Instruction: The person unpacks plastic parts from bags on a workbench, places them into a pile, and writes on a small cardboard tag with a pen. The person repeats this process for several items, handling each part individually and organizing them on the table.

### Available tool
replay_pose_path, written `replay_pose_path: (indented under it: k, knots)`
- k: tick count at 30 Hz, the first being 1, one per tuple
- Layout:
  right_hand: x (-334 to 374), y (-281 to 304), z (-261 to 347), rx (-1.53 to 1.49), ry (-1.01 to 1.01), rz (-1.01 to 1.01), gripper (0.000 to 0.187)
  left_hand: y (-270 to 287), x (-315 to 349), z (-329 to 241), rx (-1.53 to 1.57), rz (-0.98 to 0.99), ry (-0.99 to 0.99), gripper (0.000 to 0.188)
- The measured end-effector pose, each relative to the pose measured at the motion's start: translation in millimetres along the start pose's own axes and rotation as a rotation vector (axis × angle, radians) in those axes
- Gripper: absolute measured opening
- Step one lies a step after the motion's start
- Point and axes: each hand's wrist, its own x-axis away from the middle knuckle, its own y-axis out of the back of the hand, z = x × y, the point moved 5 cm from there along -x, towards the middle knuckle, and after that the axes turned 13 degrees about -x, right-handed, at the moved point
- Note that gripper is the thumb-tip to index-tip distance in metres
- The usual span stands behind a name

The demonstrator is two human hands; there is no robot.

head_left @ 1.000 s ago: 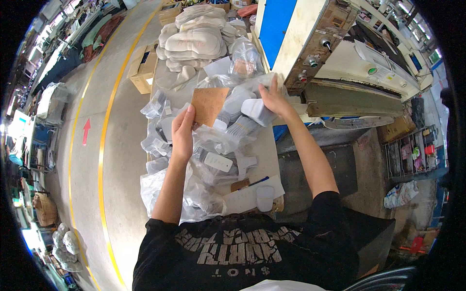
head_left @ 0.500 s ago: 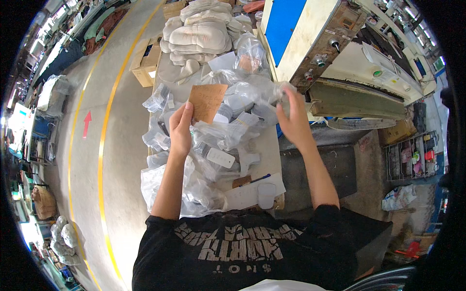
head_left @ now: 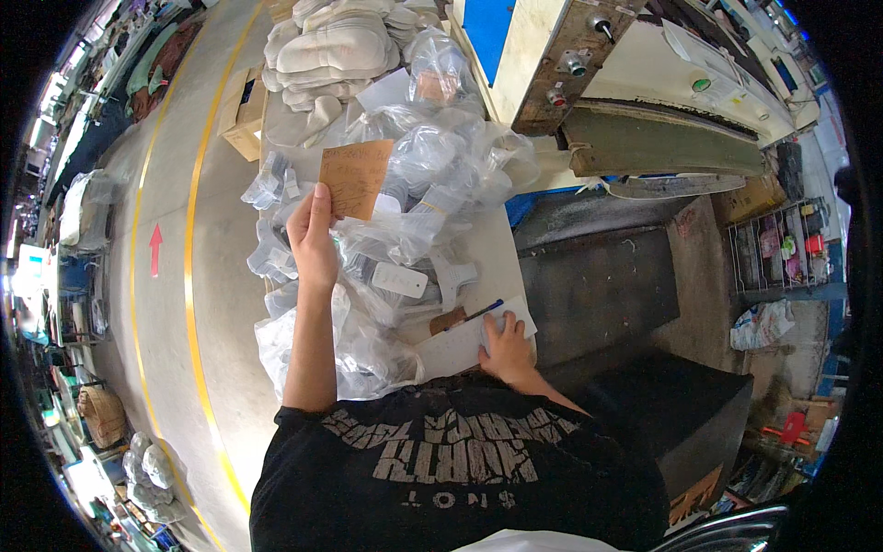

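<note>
My left hand (head_left: 315, 241) pinches a brown card (head_left: 357, 179) with handwriting, holding it up over clear plastic bags (head_left: 405, 235). Low at the table's right edge, my right hand (head_left: 508, 351) has its fingers spread, touching a small pale grey pad (head_left: 498, 323) that it mostly covers. The pad lies on a white sheet of paper (head_left: 446, 354). A blue pen (head_left: 478, 312) and a small brown piece of card (head_left: 447, 320) lie just beyond that hand. Among the bags is a white tag (head_left: 399, 280) with a hole.
Stacked cream-coloured padded pieces (head_left: 326, 46) stand at the table's far end, beside a cardboard box (head_left: 243, 115). A large machine with knobs (head_left: 575, 63) rises at the far right. Yellow lines (head_left: 189, 267) and a red arrow (head_left: 155, 249) mark the floor at left.
My right hand has come down from the plastic bags at the far right to the pad on the paper. The left still holds the brown card. The view has shifted slightly.
</note>
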Motion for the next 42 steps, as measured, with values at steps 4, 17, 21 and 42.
replay_pose_path:
  k: [4, 17, 21, 42]
  knots:
    - [-38.2, 56.4, -23.8, -0.559, 0.079, 0.22, 0.072, -2.7, 0.0, 3.4, 0.06, 0.022, 0.003, 0.045]
    - [-233.1, 206.7, 126.8, -0.873, 0.268, 0.728, 0.076, -27.8, 21.0, -19.0, 0.137, 0.316, -0.231, 0.044]
    - [-292.4, 232.2, 133.3, -0.416, 0.445, 0.172, 0.083, -20.7, 21.0, -16.0, 0.208, 0.332, -0.229, 0.044]
    - [-103.5, 163.4, 45.1, -0.365, 0.561, -0.173, 0.014, 3.9, 33.9, 13.9, -0.292, 0.078, -0.074, 0.048]
